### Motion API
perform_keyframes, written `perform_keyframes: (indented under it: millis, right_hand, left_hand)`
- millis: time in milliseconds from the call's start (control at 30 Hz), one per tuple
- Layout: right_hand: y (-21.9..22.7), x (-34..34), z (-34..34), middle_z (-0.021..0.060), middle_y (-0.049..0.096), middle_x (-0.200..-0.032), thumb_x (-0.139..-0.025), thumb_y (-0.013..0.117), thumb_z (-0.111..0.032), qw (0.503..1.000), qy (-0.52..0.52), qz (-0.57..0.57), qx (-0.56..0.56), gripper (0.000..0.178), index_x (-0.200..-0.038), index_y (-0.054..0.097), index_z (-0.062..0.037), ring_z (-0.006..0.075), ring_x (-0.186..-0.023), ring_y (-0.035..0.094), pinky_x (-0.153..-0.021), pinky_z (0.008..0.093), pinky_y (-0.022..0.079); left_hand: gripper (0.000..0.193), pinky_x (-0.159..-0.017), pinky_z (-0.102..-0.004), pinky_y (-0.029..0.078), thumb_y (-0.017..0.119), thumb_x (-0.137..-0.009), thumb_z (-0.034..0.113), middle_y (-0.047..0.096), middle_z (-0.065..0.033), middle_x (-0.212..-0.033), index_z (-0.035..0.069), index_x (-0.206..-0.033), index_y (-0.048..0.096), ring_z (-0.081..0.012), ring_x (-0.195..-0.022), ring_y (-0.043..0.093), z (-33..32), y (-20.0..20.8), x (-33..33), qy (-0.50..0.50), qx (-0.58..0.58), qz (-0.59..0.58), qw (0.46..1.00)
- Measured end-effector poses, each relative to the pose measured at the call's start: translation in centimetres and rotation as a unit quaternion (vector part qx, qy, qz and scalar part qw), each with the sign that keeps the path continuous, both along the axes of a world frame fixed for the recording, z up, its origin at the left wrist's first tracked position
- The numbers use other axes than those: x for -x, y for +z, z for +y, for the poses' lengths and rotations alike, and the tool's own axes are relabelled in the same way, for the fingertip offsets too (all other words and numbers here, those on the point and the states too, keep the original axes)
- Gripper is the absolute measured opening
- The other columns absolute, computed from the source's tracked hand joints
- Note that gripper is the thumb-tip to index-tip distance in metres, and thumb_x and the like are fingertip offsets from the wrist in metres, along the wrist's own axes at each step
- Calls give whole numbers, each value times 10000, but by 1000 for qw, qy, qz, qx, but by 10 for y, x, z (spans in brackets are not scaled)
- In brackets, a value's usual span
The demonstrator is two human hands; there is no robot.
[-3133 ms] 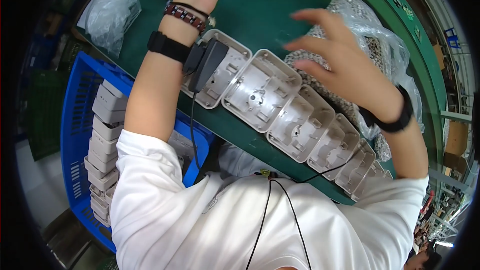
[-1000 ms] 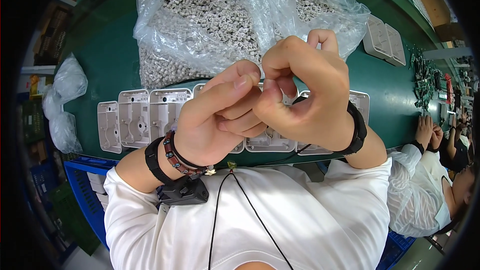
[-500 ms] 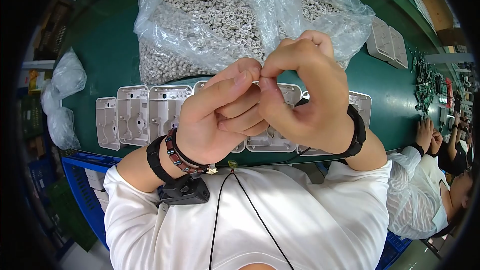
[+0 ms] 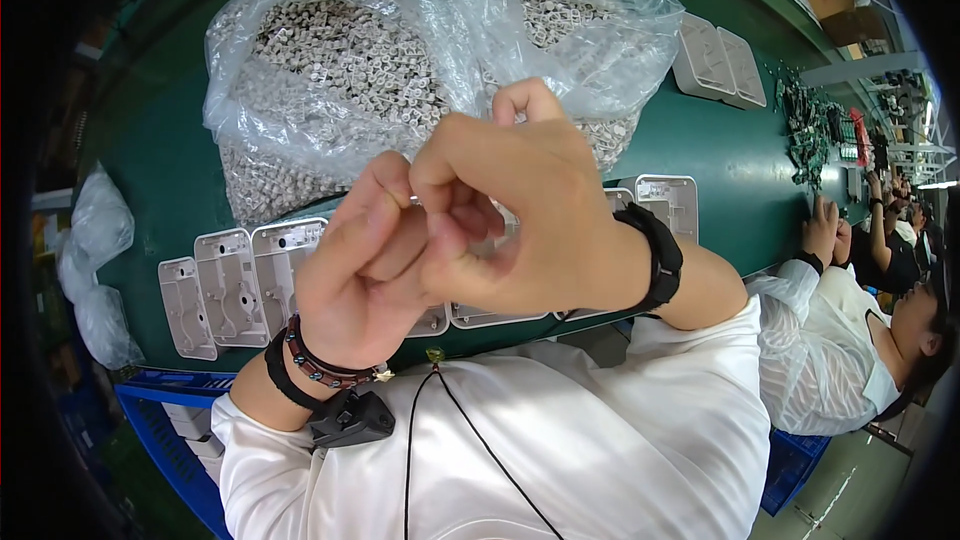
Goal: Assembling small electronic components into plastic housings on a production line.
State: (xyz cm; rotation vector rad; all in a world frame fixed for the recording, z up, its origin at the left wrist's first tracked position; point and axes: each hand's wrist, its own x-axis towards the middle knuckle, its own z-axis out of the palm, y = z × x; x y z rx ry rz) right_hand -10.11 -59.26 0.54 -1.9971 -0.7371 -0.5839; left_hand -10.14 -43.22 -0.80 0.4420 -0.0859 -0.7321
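My left hand point(image 4: 362, 275) is closed in a pinch, palm turned up, in front of the open bags. A tiny whitish piece point(image 4: 414, 200) shows at its thumb and forefinger tips; its exact kind is too small to tell. My right hand point(image 4: 545, 205) meets it there, forefinger and thumb curled in to the same piece. Beneath the hands runs a row of white plastic housings point(image 4: 228, 285), open side up, partly hidden by my hands. Beyond them stands a clear plastic bag point(image 4: 235, 105) full of small whitish plastic parts point(image 4: 345, 50).
A second clear bag point(image 4: 640, 35) of similar parts stands to the right. Past it lie two white housings point(image 4: 725, 65) and a heap of dark green parts point(image 4: 805, 135) on the green table point(image 4: 700, 145). Another person's hands point(image 4: 825, 235) work at the right. A blue crate point(image 4: 175, 440) is at lower left.
Both hands have shifted left and slightly down in the picture, still together at the fingertips. The bags and housings also sit further left, so the view has turned.
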Motion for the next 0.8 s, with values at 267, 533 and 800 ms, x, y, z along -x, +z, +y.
perform_keyframes:
  millis: [267, 533, 800]
  right_hand:
    - [20, -89, -65, 47, 524, -705, -836, 560, -123, 974, -71, 182, 116, 123, -842, 545, -2, 112, -662, 520, -631, 228, 429]
    - [-89, -164, -128, 175, 544, -1067, -793, 611, -238, 867, -110, 165, 457, 367, -1099, 546, -48, 333, -1001, 529, -859, 389, 421]
    - [-84, -169, -116, 174, 591, -996, -817, 540, -114, 869, -51, 193, 454, 325, -1141, 529, -95, 354, -929, 568, -792, 407, 452]
  left_hand:
    - [242, -495, -240, 268, 318, -981, 258, 354, 20, -691, 103, -806, 383, -67, -457, 286, 26, 6, -11, 88, 88, -81, 989]
    - [261, -511, -256, 262, 319, -981, 245, 373, -1, -714, 112, -759, 343, -90, -455, 302, 69, 1, -10, 152, 44, -99, 982]
    - [281, -497, -243, 263, 317, -975, 230, 378, 12, -678, 115, -720, 348, -85, -472, 276, 81, -9, -7, 189, 66, -15, 980]
